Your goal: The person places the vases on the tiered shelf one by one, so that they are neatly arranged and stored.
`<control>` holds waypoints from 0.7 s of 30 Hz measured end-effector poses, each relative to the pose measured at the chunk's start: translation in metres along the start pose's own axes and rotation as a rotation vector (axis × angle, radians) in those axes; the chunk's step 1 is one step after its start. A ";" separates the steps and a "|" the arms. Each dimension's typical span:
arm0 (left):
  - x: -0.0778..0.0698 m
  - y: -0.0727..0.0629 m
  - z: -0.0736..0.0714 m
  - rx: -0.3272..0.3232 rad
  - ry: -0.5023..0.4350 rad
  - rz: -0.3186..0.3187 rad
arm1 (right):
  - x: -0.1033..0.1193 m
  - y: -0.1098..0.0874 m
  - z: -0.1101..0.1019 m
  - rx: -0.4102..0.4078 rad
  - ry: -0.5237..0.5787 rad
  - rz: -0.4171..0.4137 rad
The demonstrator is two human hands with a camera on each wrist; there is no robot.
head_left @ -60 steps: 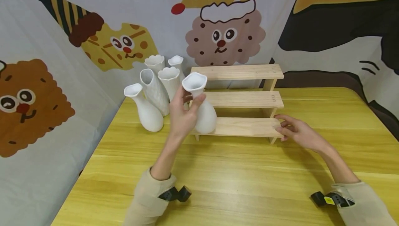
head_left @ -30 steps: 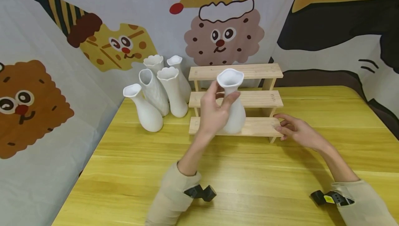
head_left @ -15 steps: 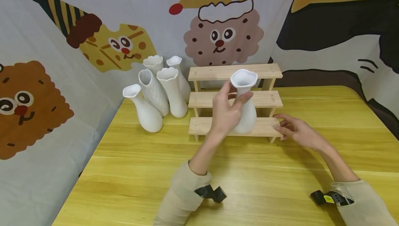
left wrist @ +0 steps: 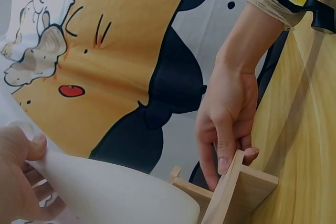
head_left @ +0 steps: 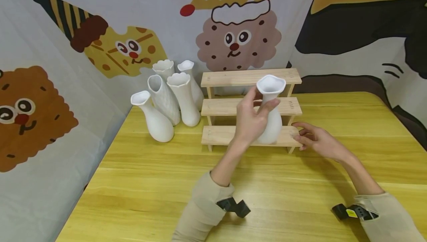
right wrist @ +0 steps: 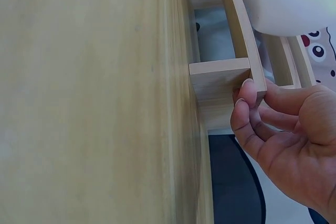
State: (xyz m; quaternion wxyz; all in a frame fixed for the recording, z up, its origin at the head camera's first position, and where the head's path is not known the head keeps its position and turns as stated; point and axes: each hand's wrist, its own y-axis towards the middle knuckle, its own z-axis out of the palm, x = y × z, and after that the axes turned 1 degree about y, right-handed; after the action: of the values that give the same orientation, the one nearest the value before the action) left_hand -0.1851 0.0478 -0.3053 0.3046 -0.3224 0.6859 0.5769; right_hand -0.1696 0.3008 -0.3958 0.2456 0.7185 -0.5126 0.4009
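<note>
The left hand (head_left: 251, 118) gripped a vase (head_left: 273, 123) by its neck, thumb and fingers curled round it; the vase was mouth up, in front of the rack (head_left: 230, 78), over the right half of its bottom board (head_left: 220, 134); whether its base touched that board I could not tell. The right hand (head_left: 317, 142) pinched the right end of the bottom board between thumb and fingers; the left wrist view showed the same hold, with the vase's base close to it.

The rack, three stepped boards of pale wood, stood at the back edge of the desk (head_left: 160, 190); five more white vases stood to its left, towards the desk's back left corner; the curved vase (head_left: 158, 123) was foremost and near the left edge; behind it came the textured vase (head_left: 165, 101), with the scalloped vase (head_left: 185, 101) just beside that on the right; a second scalloped vase (head_left: 163, 68) and a slim vase (head_left: 197, 90) were nearest the back edge, both partly hidden; a cartoon cloth (head_left: 180, 38) hung beyond that edge.
</note>
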 end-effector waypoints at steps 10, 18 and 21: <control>0.005 0.000 0.014 0.021 0.002 -0.039 | -0.001 0.000 0.000 0.004 0.008 0.001; 0.006 0.002 0.022 0.008 -0.014 -0.046 | 0.002 0.000 -0.001 0.007 0.017 -0.003; 0.007 0.003 0.026 0.007 -0.028 -0.044 | 0.002 0.000 -0.002 0.003 0.015 -0.004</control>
State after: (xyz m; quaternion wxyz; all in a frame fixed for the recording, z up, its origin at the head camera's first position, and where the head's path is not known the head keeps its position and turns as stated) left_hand -0.1904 0.0728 -0.3126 0.3278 -0.3283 0.6763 0.5721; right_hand -0.1698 0.3011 -0.3933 0.2492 0.7168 -0.5087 0.4066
